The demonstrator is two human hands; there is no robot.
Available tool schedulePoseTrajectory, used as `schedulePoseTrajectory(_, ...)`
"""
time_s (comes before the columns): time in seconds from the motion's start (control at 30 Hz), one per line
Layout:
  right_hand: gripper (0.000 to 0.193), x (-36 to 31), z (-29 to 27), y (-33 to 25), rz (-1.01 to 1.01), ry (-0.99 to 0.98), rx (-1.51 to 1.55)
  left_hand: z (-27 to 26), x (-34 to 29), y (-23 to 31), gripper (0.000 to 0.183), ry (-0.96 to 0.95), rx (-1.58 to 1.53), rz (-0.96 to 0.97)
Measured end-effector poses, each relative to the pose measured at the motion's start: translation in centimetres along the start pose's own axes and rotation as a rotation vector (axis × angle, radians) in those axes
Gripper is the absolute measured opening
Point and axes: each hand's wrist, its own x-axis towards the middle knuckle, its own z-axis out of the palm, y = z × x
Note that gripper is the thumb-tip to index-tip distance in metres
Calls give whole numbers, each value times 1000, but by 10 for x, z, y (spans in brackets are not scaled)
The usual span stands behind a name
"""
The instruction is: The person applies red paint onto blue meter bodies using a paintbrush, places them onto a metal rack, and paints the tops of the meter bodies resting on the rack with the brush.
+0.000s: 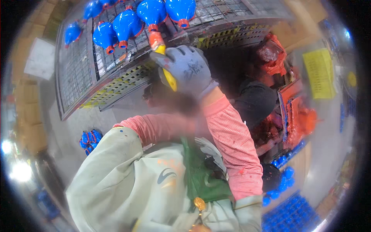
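Observation:
My right hand (187,67), in a grey glove, is closed around the yellow handle (170,80) of a paintbrush. The red-coated brush head (156,39) is at the red neck of a blue bulb-shaped piece (152,11) and appears to touch it. Similar blue pieces with red rims and necks, such as this one (127,27), lie beside it on a wire-mesh rack (77,73). My left forearm, in a pink striped sleeve (160,125), reaches across to the middle. A dark blurred patch and my right forearm hide my left hand.
A red-smeared container (295,112) and a red plastic bag (273,56) are at the right. Yellow perforated strips (129,79) run below the rack's edge. Blue pieces lie on the floor at left (90,140) and lower right (290,212). Cardboard boxes (29,104) stand far left.

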Motion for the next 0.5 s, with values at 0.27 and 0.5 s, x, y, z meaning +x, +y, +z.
schedulePoseTrajectory(0.27, 51, 3, 3, 0, 46, 21, 45, -3, -6, -2, 66, -4, -3, -7)
schedulePoseTrajectory(0.5, 50, 11, -4, -22, -1, 35, 94, -4, 1, -2, 66, 16, -17, 1)
